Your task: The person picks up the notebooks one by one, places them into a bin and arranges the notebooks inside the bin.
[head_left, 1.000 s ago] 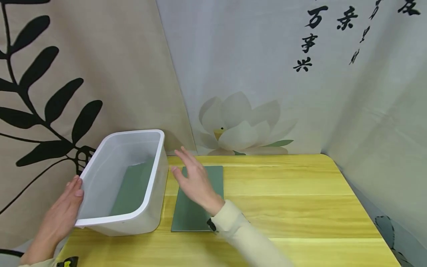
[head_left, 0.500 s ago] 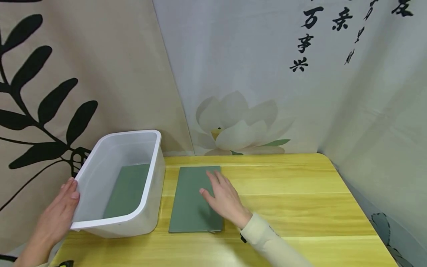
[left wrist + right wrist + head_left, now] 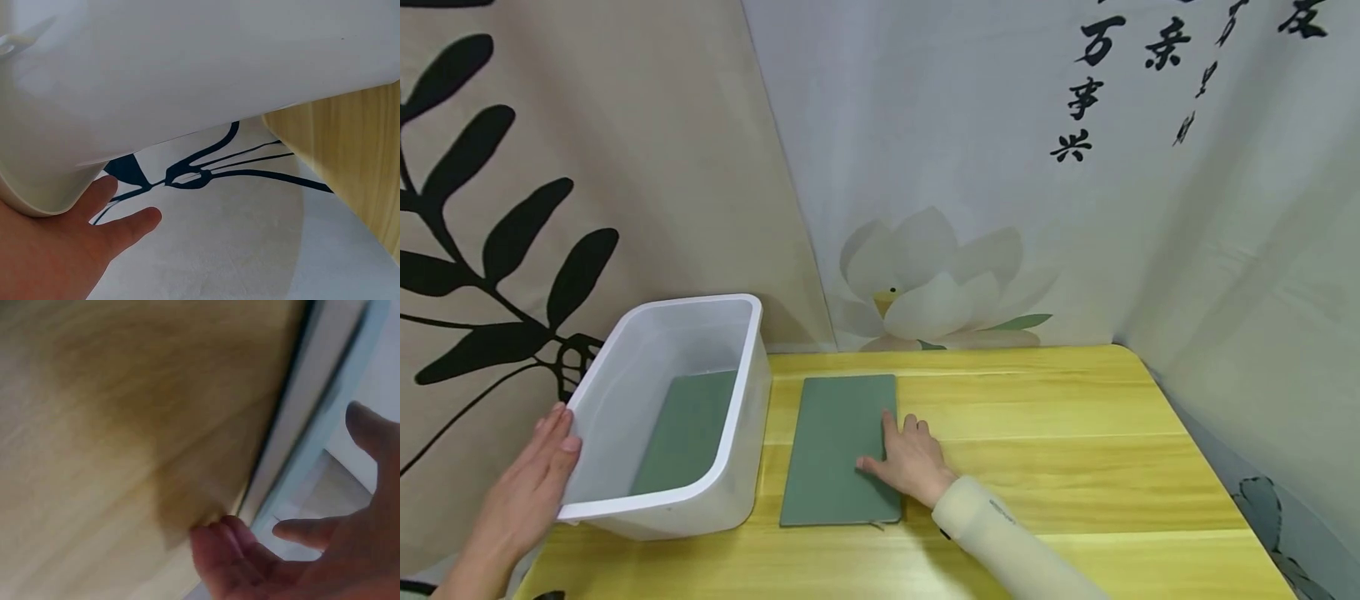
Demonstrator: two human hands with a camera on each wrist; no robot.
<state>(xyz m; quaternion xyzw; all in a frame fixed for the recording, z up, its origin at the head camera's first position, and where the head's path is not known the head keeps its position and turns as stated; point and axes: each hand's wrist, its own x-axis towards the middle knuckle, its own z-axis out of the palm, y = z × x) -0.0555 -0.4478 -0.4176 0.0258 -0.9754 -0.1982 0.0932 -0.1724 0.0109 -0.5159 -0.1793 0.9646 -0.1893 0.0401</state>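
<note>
The head view is bright, the right wrist view blurred, its tabletop [image 3: 106, 437] shadowed.

From here I count one white tub [image 3: 747, 454] at eight o'clock, one flat green piece [image 3: 688, 429] inside it, one green notebook [image 3: 835, 450] near six, one bench [image 3: 1037, 433], one printed flower [image 3: 936, 287], and two sets of fingers: left fingers [image 3: 552, 429], right fingers [image 3: 891, 429].

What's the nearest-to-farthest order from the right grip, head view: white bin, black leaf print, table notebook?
1. Table notebook: at the right grip, mostly left.
2. White bin: left of the notebook.
3. Black leaf print: far left, behind the bin.
</note>
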